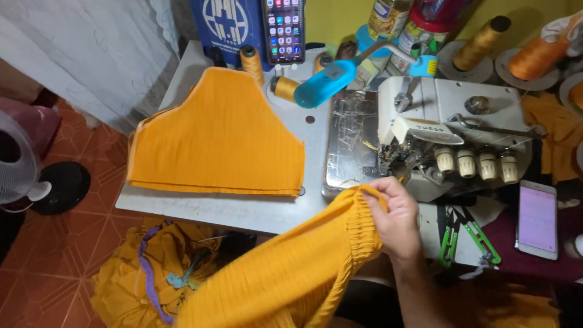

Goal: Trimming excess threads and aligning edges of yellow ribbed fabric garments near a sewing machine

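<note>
Terracotta tile floor [73,243] at left, a white curtain [91,54] above it. A yellow wall [340,18] stands behind the grey tabletop [243,209]. A fan [24,164] stands at far left.

Upright phone [283,29] at the table's far edge, screen lit with rows of small coloured icons. Just left of it, a dark blue sign [226,24] with a white round emblem. Second phone [537,219] lying flat at right, white frame, pale pink screen. Small cream label [425,129] on the sewing machine. Yellow-labelled bottle [387,15] at the back.
</note>
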